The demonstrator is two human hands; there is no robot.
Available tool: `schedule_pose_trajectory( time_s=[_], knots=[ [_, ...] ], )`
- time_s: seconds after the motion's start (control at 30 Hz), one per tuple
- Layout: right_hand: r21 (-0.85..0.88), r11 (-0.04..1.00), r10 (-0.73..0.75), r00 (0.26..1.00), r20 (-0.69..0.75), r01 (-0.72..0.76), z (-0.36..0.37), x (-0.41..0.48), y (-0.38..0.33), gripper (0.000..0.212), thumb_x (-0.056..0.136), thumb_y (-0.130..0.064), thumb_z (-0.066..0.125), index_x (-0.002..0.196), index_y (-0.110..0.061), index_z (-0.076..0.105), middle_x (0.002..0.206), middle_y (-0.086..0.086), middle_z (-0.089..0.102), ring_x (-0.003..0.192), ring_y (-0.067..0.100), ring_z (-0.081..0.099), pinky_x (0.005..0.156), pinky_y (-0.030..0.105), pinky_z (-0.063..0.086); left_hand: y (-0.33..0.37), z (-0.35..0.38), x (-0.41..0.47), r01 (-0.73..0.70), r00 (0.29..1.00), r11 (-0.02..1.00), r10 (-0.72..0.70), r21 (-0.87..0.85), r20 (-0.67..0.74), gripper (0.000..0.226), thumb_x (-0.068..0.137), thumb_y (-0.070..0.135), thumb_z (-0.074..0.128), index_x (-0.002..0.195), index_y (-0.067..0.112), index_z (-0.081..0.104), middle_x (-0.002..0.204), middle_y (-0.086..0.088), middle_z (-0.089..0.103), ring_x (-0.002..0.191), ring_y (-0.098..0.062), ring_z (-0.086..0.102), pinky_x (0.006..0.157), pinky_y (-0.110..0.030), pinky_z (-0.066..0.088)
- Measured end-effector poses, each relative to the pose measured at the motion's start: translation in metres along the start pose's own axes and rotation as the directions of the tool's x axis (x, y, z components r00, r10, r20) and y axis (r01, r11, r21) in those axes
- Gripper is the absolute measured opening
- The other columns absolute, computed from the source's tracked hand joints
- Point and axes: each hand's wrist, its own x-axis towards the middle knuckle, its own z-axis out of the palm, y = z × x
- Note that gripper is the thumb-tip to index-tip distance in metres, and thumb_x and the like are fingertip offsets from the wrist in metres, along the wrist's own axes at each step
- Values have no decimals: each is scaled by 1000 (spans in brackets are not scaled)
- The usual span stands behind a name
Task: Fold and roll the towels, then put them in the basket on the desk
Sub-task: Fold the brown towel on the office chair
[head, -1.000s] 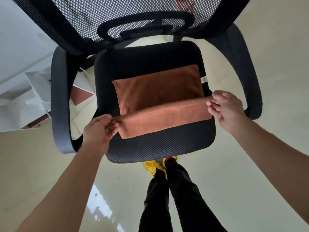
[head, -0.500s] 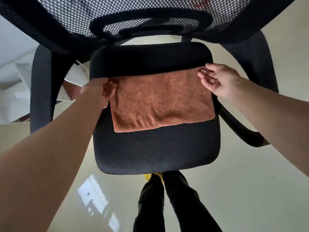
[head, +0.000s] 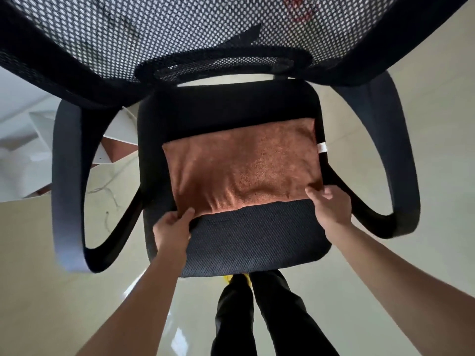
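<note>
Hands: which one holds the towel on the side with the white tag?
The right hand, at the near right corner of the towel; the white tag sticks out of that side, opposite the left hand.

Towel [head: 241,170]: rust-brown terry, folded into a wide rectangle with the long side running left-right. Lies flat on the black mesh chair seat [head: 252,242], over its middle and far part; the near strip of the seat is bare. Slightly skewed, right end farther than left. Surface mostly smooth, with soft wrinkles and a thick rounded fold along the near edge. Small white tag [head: 321,147] sticks out at the right edge. Near-left corner pinched by left hand [head: 172,227], near-right corner gripped by right hand [head: 330,206].
</note>
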Motion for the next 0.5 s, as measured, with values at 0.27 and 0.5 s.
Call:
schedule_pose_trajectory(
  time_s=[0.27, 0.5],
  knots=[
    [490, 835, 179, 966, 186, -249, -41, 3, -27, 11, 80, -12, 77, 84, -8, 67, 77, 10, 68, 67, 17, 67, 64, 25, 58, 31, -32, 5, 26, 993, 964, 7, -265, 121, 17, 82, -2, 65, 74, 6, 53, 73, -19, 64, 51, -19, 66, 49, -22, 52],
    [467, 835, 209, 954, 217, -289, -32, -26, 13, 22, 84, -2, 69, 104, -6, 62, 96, 12, 61, 76, 15, 59, 52, 16, 55, 3, -50, -8, 48, 990, 987, -27, -153, 137, 24, 79, -13, 63, 68, 4, 49, 60, -16, 58, 39, -15, 58, 41, -17, 46]
  ],
)
